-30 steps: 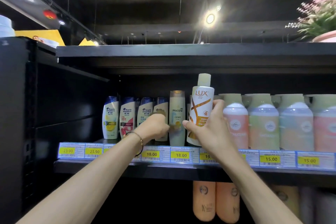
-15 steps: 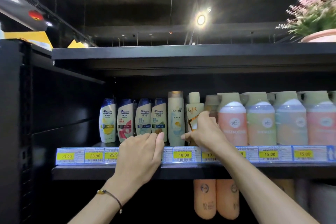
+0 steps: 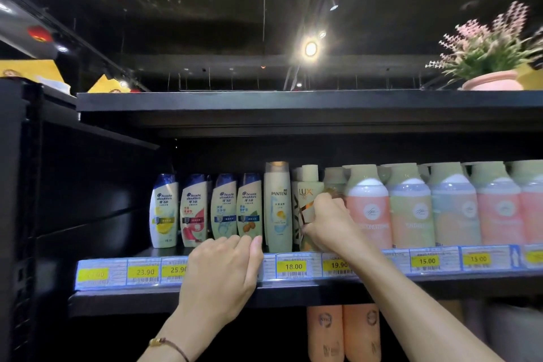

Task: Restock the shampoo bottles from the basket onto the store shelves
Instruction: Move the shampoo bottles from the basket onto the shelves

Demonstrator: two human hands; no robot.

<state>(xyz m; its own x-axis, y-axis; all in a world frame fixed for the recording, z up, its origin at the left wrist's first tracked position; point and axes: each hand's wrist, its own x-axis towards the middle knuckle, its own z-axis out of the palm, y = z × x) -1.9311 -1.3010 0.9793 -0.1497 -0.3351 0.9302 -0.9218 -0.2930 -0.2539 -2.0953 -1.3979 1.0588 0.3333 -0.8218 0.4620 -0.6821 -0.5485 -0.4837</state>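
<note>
The LUX shampoo bottle (image 3: 305,206) stands upright near the front edge of the shelf (image 3: 117,300), slotted between the Pantene bottle (image 3: 278,209) on its left and a row of pastel bottles (image 3: 367,211) on its right. The right hand (image 3: 329,225) wraps it from the right, fingers curled round the side and thumb low on the front. This looks like a steadying grip for squaring the label outward and seating the base in the narrow gap. The left hand (image 3: 223,270) holds no bottle. Its bent fingers rest on the shelf's front lip, just below the fourth Head & Shoulders bottle (image 3: 249,209), probably as a brace during the high reach. Four Head & Shoulders bottles fill the left end, all facing forward, the first (image 3: 164,211) carrying a lemon picture. The price strip (image 3: 293,266) along the front edge reads 23.90, 25.9 with its last digit behind the left hand, 18.00 under the Pantene, 19.90 under the LUX, then 15.00 twice. The leftmost tag is too blurred to read, as is the pastel bottles' lettering. Orange bottles (image 3: 324,332) stand on the shelf below, and a potted plant (image 3: 493,67) sits on the top board at its right end. The basket is not in view.
</note>
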